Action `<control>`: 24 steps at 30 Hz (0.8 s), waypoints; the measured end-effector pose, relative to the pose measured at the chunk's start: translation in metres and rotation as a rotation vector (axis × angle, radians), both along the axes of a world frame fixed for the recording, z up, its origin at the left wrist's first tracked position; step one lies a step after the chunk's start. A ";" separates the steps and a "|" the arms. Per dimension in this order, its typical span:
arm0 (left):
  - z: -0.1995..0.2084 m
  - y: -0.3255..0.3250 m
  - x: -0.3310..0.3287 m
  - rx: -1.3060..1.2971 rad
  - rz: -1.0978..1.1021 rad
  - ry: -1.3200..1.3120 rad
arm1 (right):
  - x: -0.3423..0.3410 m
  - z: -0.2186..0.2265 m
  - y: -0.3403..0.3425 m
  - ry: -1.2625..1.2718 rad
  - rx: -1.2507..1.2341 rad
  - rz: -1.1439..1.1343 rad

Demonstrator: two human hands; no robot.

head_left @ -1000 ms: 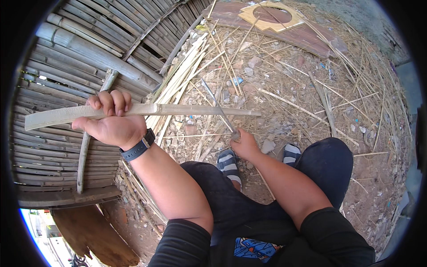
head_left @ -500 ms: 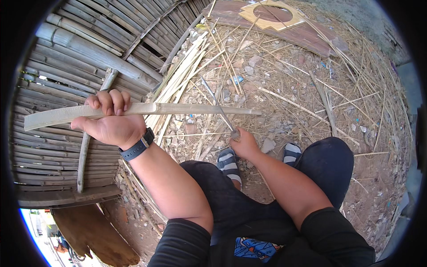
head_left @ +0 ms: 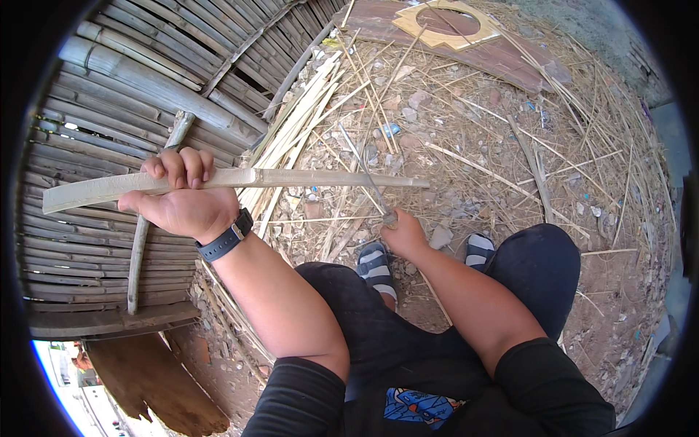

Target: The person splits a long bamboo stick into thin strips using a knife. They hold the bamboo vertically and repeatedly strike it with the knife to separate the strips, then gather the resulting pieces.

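Note:
My left hand (head_left: 191,204), with a dark watch on its wrist, is closed around a long, pale split bamboo strip (head_left: 306,178). The strip lies nearly level, its wide end out to the left and its narrow end reaching right over the ground. In my right hand (head_left: 405,234) is a knife (head_left: 354,150) with a slim metal blade, its handle mostly hidden in my fist. The blade slants up and left, crossing the strip close to its narrow end. Whether the edge bites into the bamboo cannot be made out.
A bamboo slat wall (head_left: 95,156) stands close on the left. Beyond my hands lies a pile of thin bamboo strips (head_left: 304,116) on ground littered with shavings and stones. A brown board (head_left: 371,20) bears a yellowish panel (head_left: 408,23) with a round hole at the back.
My right hand and the knife have shifted slightly right and toward me, so the blade crosses the strip nearer its narrow end. My left hand has barely moved.

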State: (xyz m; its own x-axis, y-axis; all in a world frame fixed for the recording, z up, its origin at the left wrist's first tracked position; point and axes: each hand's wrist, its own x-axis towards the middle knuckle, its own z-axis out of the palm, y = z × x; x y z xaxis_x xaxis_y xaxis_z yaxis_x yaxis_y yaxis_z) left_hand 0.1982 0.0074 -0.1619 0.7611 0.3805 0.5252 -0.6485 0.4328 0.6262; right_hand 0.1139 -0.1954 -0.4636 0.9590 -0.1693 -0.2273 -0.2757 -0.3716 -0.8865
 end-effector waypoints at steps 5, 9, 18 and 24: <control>0.000 0.003 0.001 0.011 -0.004 -0.017 | 0.003 0.023 0.012 0.092 0.043 -0.006; 0.005 -0.007 -0.001 0.047 -0.060 -0.048 | 0.007 0.046 0.016 -0.025 0.069 0.032; 0.002 0.000 0.000 0.023 -0.007 -0.019 | 0.001 0.039 0.016 0.067 -0.028 -0.015; 0.004 -0.005 -0.001 0.036 -0.037 -0.036 | 0.004 0.033 0.005 0.030 -0.043 0.048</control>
